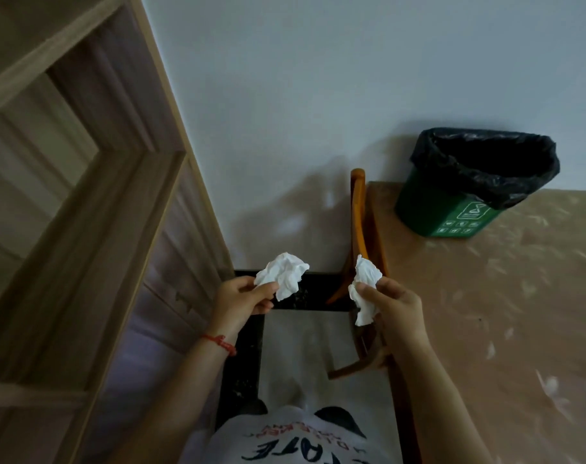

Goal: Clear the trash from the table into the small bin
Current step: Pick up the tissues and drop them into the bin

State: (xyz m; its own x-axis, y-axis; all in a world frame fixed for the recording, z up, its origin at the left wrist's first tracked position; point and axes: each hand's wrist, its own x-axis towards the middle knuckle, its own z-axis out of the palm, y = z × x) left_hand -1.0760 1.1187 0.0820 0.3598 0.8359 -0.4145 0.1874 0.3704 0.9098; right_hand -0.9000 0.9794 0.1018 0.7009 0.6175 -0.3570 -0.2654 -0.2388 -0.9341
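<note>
My left hand (239, 301) pinches a crumpled white tissue (283, 272) between thumb and fingers, held over the floor left of the table. My right hand (393, 308) grips a second crumpled white tissue (365, 286) near the table's left edge. The small green bin (448, 212), lined with a black bag (485, 162), stands open on the table's far left corner, up and to the right of both hands. The beige patterned table (502, 313) fills the right side.
A wooden chair (360, 209) stands against the table's left edge, between my right hand and the wall. A wooden door frame (117, 212) takes up the left. The white wall lies behind the bin. Dark floor trim and pale tile are below my hands.
</note>
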